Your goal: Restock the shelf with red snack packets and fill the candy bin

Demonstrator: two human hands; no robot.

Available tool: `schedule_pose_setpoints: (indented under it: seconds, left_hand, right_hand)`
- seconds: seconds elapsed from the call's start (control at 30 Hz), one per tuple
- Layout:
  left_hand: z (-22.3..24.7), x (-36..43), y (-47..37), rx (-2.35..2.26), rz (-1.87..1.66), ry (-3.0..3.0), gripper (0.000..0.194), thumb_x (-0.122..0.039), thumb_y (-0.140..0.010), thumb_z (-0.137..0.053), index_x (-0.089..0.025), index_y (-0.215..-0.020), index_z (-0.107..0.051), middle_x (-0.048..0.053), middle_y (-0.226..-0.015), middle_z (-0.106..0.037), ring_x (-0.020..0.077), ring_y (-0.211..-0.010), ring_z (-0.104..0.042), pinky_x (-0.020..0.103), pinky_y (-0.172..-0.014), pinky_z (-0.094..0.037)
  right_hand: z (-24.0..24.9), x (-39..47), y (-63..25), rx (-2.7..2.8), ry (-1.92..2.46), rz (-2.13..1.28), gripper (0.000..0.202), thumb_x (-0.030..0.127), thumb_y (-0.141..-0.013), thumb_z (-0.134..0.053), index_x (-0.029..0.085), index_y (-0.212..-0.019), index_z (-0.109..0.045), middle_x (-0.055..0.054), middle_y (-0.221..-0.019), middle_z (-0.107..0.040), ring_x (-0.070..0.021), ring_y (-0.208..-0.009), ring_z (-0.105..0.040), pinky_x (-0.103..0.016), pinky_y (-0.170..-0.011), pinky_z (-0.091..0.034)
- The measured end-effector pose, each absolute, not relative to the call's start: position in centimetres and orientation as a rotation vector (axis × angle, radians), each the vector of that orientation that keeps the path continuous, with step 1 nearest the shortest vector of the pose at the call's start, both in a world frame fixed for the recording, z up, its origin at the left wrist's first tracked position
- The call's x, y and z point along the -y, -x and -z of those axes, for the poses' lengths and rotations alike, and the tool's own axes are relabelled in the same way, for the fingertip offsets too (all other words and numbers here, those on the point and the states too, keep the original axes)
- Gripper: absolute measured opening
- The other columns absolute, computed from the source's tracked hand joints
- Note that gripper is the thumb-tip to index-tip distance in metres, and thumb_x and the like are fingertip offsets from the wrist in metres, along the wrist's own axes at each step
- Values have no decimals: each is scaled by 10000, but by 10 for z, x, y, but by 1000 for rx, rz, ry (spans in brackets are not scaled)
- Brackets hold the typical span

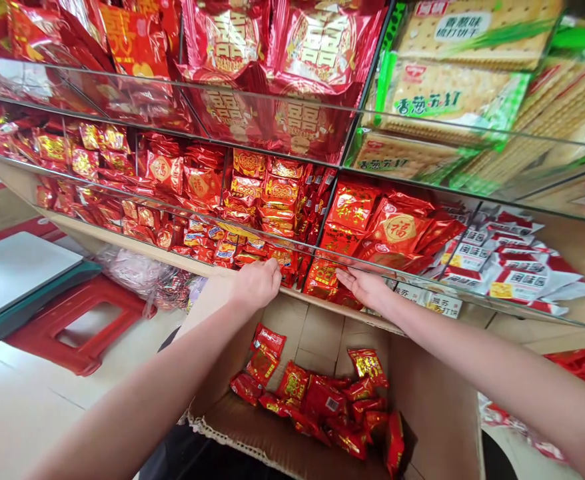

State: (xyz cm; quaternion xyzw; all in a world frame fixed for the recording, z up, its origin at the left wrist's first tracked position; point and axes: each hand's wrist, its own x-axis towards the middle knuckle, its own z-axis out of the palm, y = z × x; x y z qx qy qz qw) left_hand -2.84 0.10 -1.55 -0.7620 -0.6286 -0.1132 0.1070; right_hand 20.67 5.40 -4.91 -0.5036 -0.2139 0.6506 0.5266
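Observation:
My left hand is curled closed at the lower shelf's front edge, above the far left corner of an open cardboard box. Whatever its fingers may hold is hidden. To the right, my right hand is open, palm up, its fingertips against red-and-gold snack packets at the front of a shelf compartment. Below both hands, several loose red packets lie jumbled inside the box. Small red-wrapped packets fill the compartment by my left hand.
A clear plastic guard fronts the lower shelf. Above are large red bags and green-edged cracker packs. White-and-red packets lie right. A red stool and a scale-like flat plate stand left.

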Motion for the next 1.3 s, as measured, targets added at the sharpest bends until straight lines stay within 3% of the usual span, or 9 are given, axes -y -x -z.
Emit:
schedule_pose_setpoints:
  seconds: [0.17, 0.4, 0.67, 0.83, 1.0, 1.17, 1.3]
  left_hand:
    - [14, 0, 28, 1847, 320, 2242, 311, -284, -837, -223, -181, -773, -510, 49, -678, -588, 195, -659, -562, 281, -581, -366]
    - [11, 2, 27, 1926, 297, 2260, 335, -299, -841, -219, -168, -814, -525, 64, -716, -595, 186, -711, -563, 277, -649, -376]
    - [8, 4, 27, 1924, 305, 2258, 319, -287, -837, -232, -169, -796, -526, 62, -697, -591, 185, -695, -563, 281, -646, -378]
    - [10, 5, 28, 1887, 305, 2277, 301, -262, -833, -239, -172, -790, -523, 57, -672, -585, 186, -676, -560, 281, -632, -370]
    - [12, 4, 30, 1860, 326, 2285, 295, -259, -832, -239, -176, -785, -518, 54, -653, -578, 191, -653, -554, 282, -604, -361]
    - [13, 3, 30, 1859, 348, 2282, 299, -263, -835, -240, -177, -765, -518, 56, -665, -582, 188, -657, -553, 285, -613, -361]
    - [12, 2, 30, 1866, 344, 2285, 295, -263, -833, -244, -175, -768, -518, 57, -663, -584, 189, -658, -556, 285, -608, -362]
  right_hand:
    - [56, -57, -202, 514, 1161, -1523, 238, 37, -836, -304, 150, -757, -498, -22, -612, -615, -121, -633, -622, -268, -635, -540]
    - [52, -56, -201, 622, 1069, -1608, 207, -6, -786, -379, 127, -773, -537, -48, -793, -643, -131, -804, -606, -269, -761, -504]
    - [58, -53, -203, 859, 1196, -1661, 85, 165, -783, -490, 158, -847, -546, -27, -771, -638, -77, -600, -596, -174, -551, -501]
    - [59, -47, -210, 1138, 1234, -1645, 241, 235, -725, -564, 180, -958, -537, -13, -798, -623, -68, -542, -563, -160, -469, -451]
    - [60, -45, -210, 1569, 1262, -1378, 390, 263, -644, -631, 179, -1014, -543, 20, -778, -591, -47, -468, -479, -164, -449, -388]
    - [56, -46, -207, 2189, 1285, -792, 433, 383, -718, -527, 188, -1102, -485, -20, -873, -583, -86, -524, -496, -221, -531, -393]
    - [52, -50, -202, 2294, 1305, -727, 497, 441, -758, -452, 155, -1163, -427, -50, -840, -592, -140, -632, -544, -252, -586, -410]
